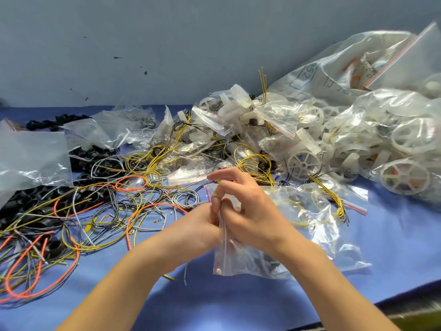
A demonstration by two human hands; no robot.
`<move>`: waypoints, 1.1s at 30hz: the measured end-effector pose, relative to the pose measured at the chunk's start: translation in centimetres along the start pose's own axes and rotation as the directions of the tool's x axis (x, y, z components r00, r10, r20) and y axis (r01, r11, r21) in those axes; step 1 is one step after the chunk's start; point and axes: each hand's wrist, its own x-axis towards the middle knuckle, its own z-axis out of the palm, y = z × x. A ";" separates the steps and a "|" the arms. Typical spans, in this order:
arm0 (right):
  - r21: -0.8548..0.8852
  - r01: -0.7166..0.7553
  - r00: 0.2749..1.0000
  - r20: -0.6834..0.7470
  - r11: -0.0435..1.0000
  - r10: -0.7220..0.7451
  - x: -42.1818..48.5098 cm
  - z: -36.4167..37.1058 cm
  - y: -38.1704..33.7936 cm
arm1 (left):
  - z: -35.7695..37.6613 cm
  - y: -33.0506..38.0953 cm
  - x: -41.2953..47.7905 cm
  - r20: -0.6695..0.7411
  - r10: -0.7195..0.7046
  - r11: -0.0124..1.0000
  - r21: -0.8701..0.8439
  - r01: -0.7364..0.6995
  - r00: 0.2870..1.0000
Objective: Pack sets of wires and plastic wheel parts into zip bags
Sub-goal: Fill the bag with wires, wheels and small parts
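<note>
A small clear zip bag hangs upright in the middle of the view, with white and dark parts inside. My left hand and my right hand meet at its top edge, and both pinch the zip strip there. Loose yellow, orange and grey wires sprawl over the blue table to the left. White plastic wheels lie in a heap behind and to the right of my hands. The bag's mouth is hidden by my fingers.
Filled zip bags lie right of my hands. A heap of packed bags and a big sack fills the back right. Black plastic parts and clear bags sit at the left. A grey wall stands behind; the table edge runs front right.
</note>
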 end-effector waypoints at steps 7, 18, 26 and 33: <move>0.054 -0.014 0.999 0.037 0.998 0.012 -0.1 0.2 0.0 | 2.1 -1.6 0.6 0.023 0.271 0.806 0.540 -0.240 0.962; 0.312 -0.298 0.898 -0.229 0.902 0.376 0.7 -3.5 3.7 | 1.0 -2.2 0.3 -0.044 0.133 0.989 0.075 -0.129 0.990; 0.279 -0.343 0.868 -0.272 0.897 0.416 0.5 -3.7 3.7 | -0.7 -2.9 -0.8 -0.168 0.137 0.985 0.128 -0.116 0.976; 0.174 -0.354 0.891 -0.236 0.919 0.388 0.5 -3.5 4.5 | -4.5 -3.8 -0.8 -0.594 0.083 0.993 -0.023 -0.120 0.800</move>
